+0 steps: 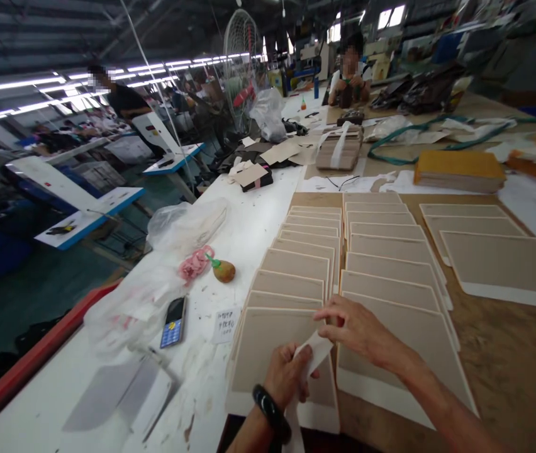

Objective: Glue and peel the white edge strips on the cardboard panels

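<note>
White strip (315, 353) partly hidden by left hand (285, 375), right hand (360, 330) just beside

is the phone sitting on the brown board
No, the mobile phone lies on the white table, left of the brown board.

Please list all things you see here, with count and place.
Card panels: many, tan, cream-bordered, overlapping rows on wooden board
Strapped panel bundle: one, tan, beyond the board
Yellow-topped stack: one, yellow, far right
Mobile phone: one, black and blue, on white table
Fruit: one, yellow-brown, beside pink elastic loops
Plastic bags: two, clear, on table's left
Seated co-worker: one, white shirt, far end
Standing person: one, dark shirt, far left
Left hand: one, gripping white paper strip, black bracelet on wrist
Right hand: one, over the panels
</note>
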Demonstrator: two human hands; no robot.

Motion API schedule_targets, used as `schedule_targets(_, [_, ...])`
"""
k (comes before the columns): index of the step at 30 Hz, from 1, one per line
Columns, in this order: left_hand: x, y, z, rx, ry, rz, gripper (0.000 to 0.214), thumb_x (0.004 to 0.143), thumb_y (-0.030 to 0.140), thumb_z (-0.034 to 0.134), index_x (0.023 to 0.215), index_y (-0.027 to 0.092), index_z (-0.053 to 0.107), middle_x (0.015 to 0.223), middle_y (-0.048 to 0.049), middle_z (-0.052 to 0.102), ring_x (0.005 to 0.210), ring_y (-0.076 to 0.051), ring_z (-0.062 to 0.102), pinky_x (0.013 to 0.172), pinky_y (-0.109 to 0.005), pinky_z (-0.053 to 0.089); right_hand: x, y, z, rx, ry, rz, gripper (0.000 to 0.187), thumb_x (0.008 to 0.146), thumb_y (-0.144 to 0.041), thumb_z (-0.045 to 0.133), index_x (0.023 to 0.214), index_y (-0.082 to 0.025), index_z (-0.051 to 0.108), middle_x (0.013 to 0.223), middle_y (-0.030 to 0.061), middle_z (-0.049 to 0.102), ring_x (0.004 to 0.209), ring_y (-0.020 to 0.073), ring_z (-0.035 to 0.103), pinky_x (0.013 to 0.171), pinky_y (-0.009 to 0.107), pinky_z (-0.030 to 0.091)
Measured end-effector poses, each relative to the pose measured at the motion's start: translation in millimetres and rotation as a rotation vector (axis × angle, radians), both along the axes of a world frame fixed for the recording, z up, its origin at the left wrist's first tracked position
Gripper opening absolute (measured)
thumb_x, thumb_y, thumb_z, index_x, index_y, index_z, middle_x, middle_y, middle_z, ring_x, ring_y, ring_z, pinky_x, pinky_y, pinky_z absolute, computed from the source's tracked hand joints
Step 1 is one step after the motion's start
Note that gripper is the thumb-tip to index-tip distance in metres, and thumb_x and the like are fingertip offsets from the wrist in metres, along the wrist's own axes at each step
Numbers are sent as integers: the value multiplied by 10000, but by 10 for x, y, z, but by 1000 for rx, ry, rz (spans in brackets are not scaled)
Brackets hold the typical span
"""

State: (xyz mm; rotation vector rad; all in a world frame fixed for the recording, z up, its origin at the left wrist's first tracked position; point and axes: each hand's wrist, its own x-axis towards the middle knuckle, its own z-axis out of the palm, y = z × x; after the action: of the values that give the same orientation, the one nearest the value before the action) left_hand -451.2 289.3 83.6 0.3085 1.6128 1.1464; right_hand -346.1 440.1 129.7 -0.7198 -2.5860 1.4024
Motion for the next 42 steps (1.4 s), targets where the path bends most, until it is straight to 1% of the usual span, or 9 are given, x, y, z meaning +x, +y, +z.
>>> schedule_targets(6, [-269, -181, -24, -36, 61, -47, 401, 605, 587, 542, 615, 193, 465, 486, 13, 598, 259, -71, 398, 272, -201, 256, -301, -193, 33, 75, -78, 90, 133, 752, -244, 509, 712, -233, 636, 723, -8, 598, 692, 137, 523, 614, 251, 337])
schedule_targets(10, [-436, -273, -9, -65, 147, -92, 337, 667, 533, 473, 641, 198, 450, 513, 10, 594, 272, -74, 395, 272, -203, 273, -370, -343, 78, 48, -98, -63, 167, 772, -343, 488, 802, -234, 611, 698, -9, 601, 656, 150, 520, 587, 259, 339])
schedule_targets(17, [-616, -433, 37, -114, 627, -260, 163, 762, 286, 405, 628, 213, 464, 573, -16, 582, 479, -167, 553, 431, -264, 381, -222, -661, -162, -315, -81, -481, 433, 760, -564, 420, 530, -197, 444, 449, -53, 397, 433, 87, 369, 439, 233, 269])
schedule_targets(21, [-645, -514, 113, -110, 992, -416, 188, 737, 114, 395, 801, 196, 552, 751, -81, 636, 746, -258, 607, 604, -334, 393, -184, -964, -322, -690, -101, -602, 463, 725, -613, 424, 627, -168, 510, 477, -44, 493, 307, 35, 300, 341, 200, 175])
schedule_targets(24, [-613, -535, 124, -103, 1177, -519, 239, 699, 47, 415, 803, 196, 571, 784, -81, 643, 761, -255, 603, 602, -326, 384, -208, -1153, -357, -855, -72, -626, 457, 733, -588, 448, 697, -142, 538, 553, -7, 577, 285, 12, 318, 323, 176, 151])
schedule_targets(30, [-581, -520, 58, -34, 1435, -599, 186, 724, 75, 482, 786, 225, 575, 713, -20, 641, 681, -208, 601, 569, -300, 384, -217, -1227, -445, -1036, 92, -657, 357, 699, -498, 586, 664, -157, 486, 596, -36, 572, 290, -11, 294, 312, 159, 162])
schedule_targets(34, [-631, -517, 50, 17, 1531, -583, 235, 681, 42, 501, 803, 230, 572, 700, 6, 632, 653, -191, 597, 553, -293, 392, -158, -1232, -545, -1066, 102, -808, 362, 694, -523, 589, 679, -177, 484, 478, -91, 459, 300, -1, 285, 312, 140, 155])
schedule_targets(38, [-673, -514, 53, 62, 1579, -550, 283, 656, 18, 496, 824, 236, 566, 701, 23, 622, 649, -179, 586, 562, -284, 408, -126, -1277, -594, -1165, 99, -930, 399, 654, -531, 623, 846, -188, 556, 813, 2, 624, 376, 3, 407, 324, 136, 202])
schedule_targets(42, [-697, -499, 38, 117, 1608, -542, 291, 652, 13, 498, 824, 240, 557, 696, 35, 616, 646, -174, 582, 568, -280, 422, -200, -1292, -607, -1220, 61, -900, 429, 642, -556, 617, 845, -184, 552, 805, 18, 628, 355, 8, 395, 313, 145, 196])
